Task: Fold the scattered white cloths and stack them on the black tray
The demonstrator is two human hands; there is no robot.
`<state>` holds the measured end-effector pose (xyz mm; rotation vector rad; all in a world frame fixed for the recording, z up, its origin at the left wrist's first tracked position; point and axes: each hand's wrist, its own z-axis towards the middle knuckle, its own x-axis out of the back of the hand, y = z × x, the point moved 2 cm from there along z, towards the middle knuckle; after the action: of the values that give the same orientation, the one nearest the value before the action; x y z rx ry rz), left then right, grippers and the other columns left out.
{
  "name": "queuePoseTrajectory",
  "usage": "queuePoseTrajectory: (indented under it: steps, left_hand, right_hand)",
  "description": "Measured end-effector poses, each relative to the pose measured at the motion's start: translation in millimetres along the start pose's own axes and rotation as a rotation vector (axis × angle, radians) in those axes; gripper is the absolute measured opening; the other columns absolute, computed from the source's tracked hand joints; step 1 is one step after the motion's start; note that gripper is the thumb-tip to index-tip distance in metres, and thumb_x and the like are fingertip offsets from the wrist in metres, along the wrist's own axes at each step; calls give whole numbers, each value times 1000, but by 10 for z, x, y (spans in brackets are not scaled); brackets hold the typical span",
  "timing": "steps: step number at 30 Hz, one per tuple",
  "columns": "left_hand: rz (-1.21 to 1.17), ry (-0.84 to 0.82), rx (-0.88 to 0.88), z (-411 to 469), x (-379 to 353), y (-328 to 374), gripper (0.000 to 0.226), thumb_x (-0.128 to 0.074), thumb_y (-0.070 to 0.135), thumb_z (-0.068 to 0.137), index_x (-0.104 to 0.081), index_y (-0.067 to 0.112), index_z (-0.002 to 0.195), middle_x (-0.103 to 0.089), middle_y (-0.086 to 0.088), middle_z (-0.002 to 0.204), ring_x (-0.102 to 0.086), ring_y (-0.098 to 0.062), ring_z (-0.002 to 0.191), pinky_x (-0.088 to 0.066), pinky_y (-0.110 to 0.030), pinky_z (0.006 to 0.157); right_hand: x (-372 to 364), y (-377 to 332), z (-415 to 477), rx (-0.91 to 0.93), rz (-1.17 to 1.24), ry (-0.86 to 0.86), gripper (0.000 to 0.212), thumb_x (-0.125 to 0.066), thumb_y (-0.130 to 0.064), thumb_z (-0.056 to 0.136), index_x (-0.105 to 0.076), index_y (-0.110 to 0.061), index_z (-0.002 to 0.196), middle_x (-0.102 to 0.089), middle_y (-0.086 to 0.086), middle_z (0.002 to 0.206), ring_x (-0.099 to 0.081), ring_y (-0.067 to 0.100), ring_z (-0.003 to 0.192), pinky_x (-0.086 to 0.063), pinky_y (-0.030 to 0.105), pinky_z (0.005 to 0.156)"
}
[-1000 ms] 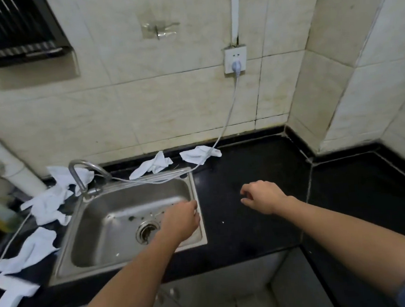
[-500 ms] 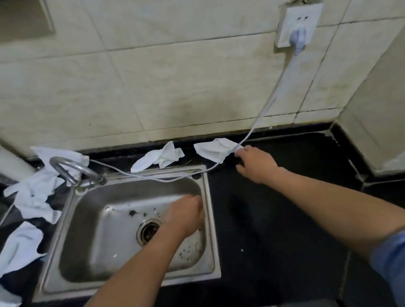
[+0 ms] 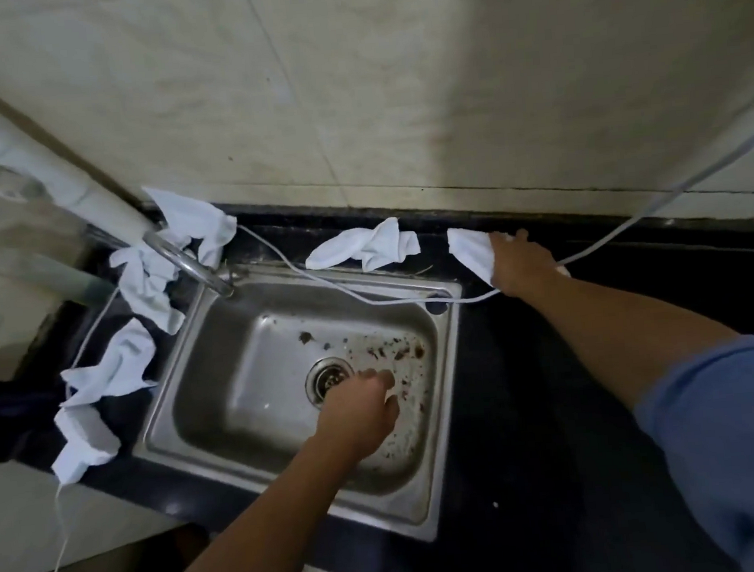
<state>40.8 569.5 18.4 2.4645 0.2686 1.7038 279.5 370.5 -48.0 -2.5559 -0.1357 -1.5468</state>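
One white cloth (image 3: 469, 251) lies under outstretched fingers (image 3: 504, 237) of the right hand (image 3: 520, 263); left hand (image 3: 358, 416) loosely curled.

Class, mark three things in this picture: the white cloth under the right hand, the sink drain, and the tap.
white cloth (image 3: 472, 253), head view, on its uncovered part.
sink drain (image 3: 329, 378), head view, on the strainer's middle.
tap (image 3: 186, 260), head view, on the curved metal spout.
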Motion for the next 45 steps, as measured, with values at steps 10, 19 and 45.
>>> queuePoseTrajectory:
  steps: [10, 19, 45]
  left_hand:
    - [-13, -2, -1, 15, 40, -191, 30, -47, 32, 95, -58, 19, 120, -64, -3, 112, -62, -19, 95, -53, -34, 82]
    - [60, 29, -258, 150, 305, 19, 22, -45, 30, 93, -60, 19, 106, -65, -4, 105, -61, -24, 95, -47, -31, 71]
    - [-294, -542, 11, -306, -1211, 1387, 43, -57, 45, 90, -58, 7, 71, -68, -14, 72, -66, -26, 57, -49, -29, 49]
  right_hand:
    - [218, -8, -113, 101, 311, 195, 33, -53, -9, 86, -67, -11, 115, -64, 17, 114, -62, 34, 102, -48, 33, 83]
    - [655, 87, -1361, 147, 470, 465, 8, -58, -12, 82, -65, -9, 82, -66, 14, 85, -61, 30, 80, -44, 34, 67]
    - [-1643, 1314, -3652, -316, 583, 345, 29, -61, -36, 88, -64, -21, 113, -62, 0, 109, -63, 22, 93, -51, 35, 77]
